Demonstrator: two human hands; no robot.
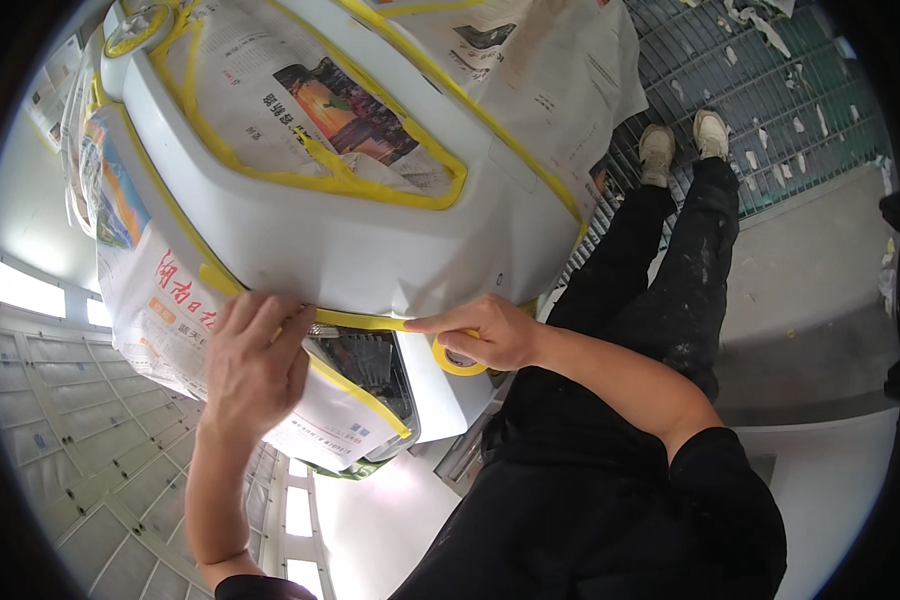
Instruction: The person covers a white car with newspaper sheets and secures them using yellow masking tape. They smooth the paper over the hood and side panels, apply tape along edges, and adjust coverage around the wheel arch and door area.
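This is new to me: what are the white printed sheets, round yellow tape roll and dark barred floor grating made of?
White printed sheets: apparently matt newsprint, from dense print and creases. Round yellow tape roll: perhaps paper, given its dull, opaque surface. Dark barred floor grating: likely dull metal, given thin, regular bars.

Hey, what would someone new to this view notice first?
The pale car body at upper centre, with newspaper covering parts of it. Along its lower edge, a yellow tape strip runs between the left hand and the right hand, which holds a tape roll.
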